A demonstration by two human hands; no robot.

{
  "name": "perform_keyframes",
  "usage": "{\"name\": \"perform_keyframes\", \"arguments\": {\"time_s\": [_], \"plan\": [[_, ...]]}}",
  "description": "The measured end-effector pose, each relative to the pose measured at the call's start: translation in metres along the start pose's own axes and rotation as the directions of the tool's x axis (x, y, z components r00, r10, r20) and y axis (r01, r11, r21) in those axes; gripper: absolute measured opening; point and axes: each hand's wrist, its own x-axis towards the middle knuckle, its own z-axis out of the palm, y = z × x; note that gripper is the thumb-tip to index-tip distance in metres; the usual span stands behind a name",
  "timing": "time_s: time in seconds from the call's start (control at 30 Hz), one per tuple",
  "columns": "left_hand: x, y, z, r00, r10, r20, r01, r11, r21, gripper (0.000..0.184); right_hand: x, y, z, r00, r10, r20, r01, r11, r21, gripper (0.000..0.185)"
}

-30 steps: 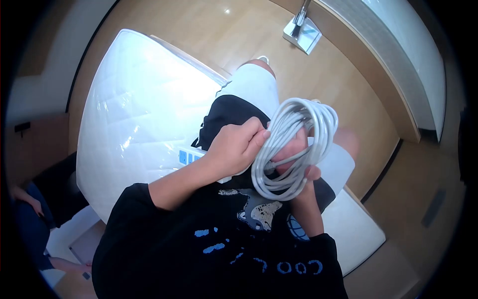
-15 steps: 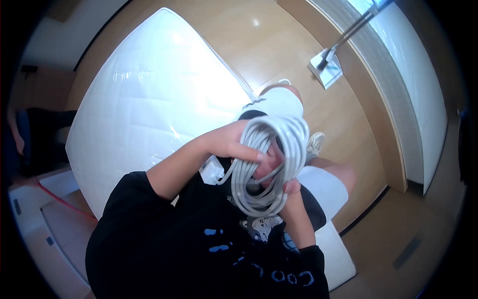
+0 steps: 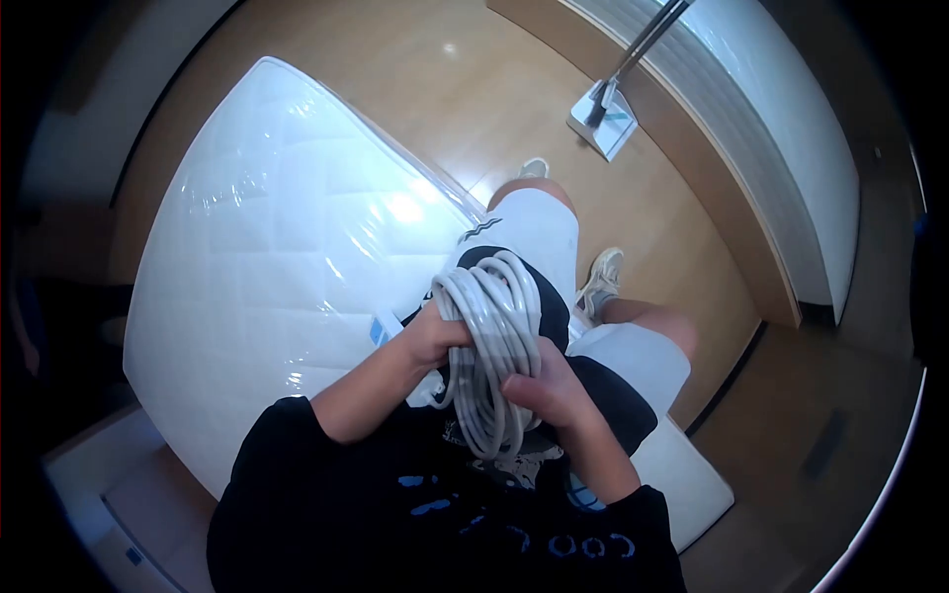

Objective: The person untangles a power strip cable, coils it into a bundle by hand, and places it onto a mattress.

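A thick coil of light grey cable point(image 3: 504, 306) is held up in front of my lap, its loops hanging down toward my shirt. My left hand point(image 3: 435, 334) reaches into the loops from the left, its fingers mostly hidden behind the cable. From the right, my right hand point(image 3: 550, 387) wraps round the bundle lower down, the thumb lying across the strands. A white piece point(image 3: 427, 392) attached to the cable shows partly below my left wrist.
I sit on a white quilted mattress point(image 3: 247, 237) in clear plastic. A dustpan point(image 3: 605, 127) with a brush stands on the wooden floor point(image 3: 435, 99), against a wooden ledge point(image 3: 682, 119). Another plastic-wrapped mattress point(image 3: 791, 109) lies beyond. At far left, a person is dimly visible.
The coil has turned from facing me with its round opening to a narrower, edge-on bundle. My right hand now shows in front of the loops; my left hand has gone partly behind them.
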Motion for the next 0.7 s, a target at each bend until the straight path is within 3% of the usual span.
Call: {"name": "perform_keyframes", "arguments": {"time_s": [0.03,0.13,0.17,0.27,0.3,0.37,0.43,0.53,0.57,0.67,0.7], "plan": [[-0.001,0.002,0.002,1.0,0.0,-0.015,-0.001,0.998,-0.056,0.049,-0.002,-0.003,0.0,0.999,0.045,0.0,-0.045,0.998,-0.05,0.057],[-0.005,0.031,0.027,0.982,0.062,-0.18,-0.06,0.998,0.019,0.047,-0.011,-0.013,0.001,0.972,0.087,-0.219,-0.108,0.99,-0.086,0.047],[-0.005,0.037,0.029,0.982,0.056,-0.179,-0.048,0.998,0.048,0.042,-0.008,0.001,-0.004,0.982,-0.005,-0.189,0.008,1.0,0.013,0.049],[-0.001,0.052,0.034,0.984,0.038,-0.176,-0.014,0.991,0.135,0.024,-0.005,0.008,-0.009,0.992,-0.078,-0.094,0.082,0.996,0.039,0.062],[0.001,0.06,0.052,0.95,0.08,-0.3,-0.018,0.979,0.203,0.018,-0.003,0.012,-0.011,0.991,-0.101,-0.091,0.106,0.993,0.056,0.074],[0.0,0.065,0.061,0.915,0.174,-0.365,-0.079,0.962,0.26,0.02,0.0,0.007,-0.01,0.959,-0.277,-0.058,0.28,0.959,0.042,0.077],[-0.004,0.067,0.067,0.87,0.254,-0.423,-0.117,0.939,0.322,0.024,0.001,0.0,-0.008,0.933,-0.356,-0.052,0.358,0.932,0.056,0.078],[-0.017,0.068,0.074,0.842,0.304,-0.445,-0.186,0.939,0.29,0.027,0.008,-0.014,0.0,0.983,-0.128,-0.129,0.119,0.99,-0.073,0.067],[-0.022,0.072,0.079,0.858,0.267,-0.438,-0.218,0.963,0.159,0.035,0.012,-0.013,-0.004,0.983,-0.149,-0.103,0.141,0.987,-0.079,0.052],[-0.041,0.072,0.058,0.978,0.201,-0.062,-0.211,0.939,-0.272,0.046,0.029,0.005,-0.021,0.966,-0.229,0.122,0.23,0.973,0.005,0.041],[-0.048,0.067,0.048,0.978,0.209,-0.008,-0.205,0.948,-0.242,0.057,0.031,0.003,-0.014,0.976,-0.187,0.11,0.184,0.982,0.036,0.038]]}}
